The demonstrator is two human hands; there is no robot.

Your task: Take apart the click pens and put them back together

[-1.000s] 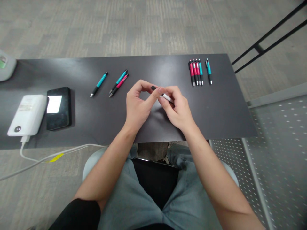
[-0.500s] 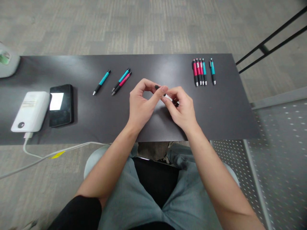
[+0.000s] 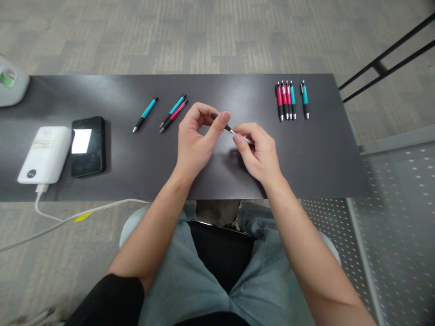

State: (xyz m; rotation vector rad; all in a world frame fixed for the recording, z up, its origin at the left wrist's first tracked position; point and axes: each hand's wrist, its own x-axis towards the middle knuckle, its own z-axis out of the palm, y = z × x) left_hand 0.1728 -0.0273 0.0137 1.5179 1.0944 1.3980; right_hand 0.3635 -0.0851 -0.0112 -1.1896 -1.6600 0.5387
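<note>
Since the frame half a second back the two hands have drawn slightly apart, so a thin stretch of the pen's insides now shows between them where the fingers used to meet. All of it sits over the middle of the black table [image 3: 306,158], with a white power bank [image 3: 45,154] and a phone [image 3: 87,146] far off to the left, three loose pens [image 3: 145,113] just beyond the left hand and a row of five pens [image 3: 288,97] well apart at the far right. The left hand [image 3: 195,142] is closed in a pinch, thumb and forefinger on the black pen piece [image 3: 215,117]. The right hand [image 3: 260,154] has its fingertips closed on the white refill [image 3: 238,134], whose far end is hidden in the curled fingers. The long axis slopes from upper left to lower right — black end toward the left hand, white end toward the right — held just above the tabletop, each hand gripping its own end.
</note>
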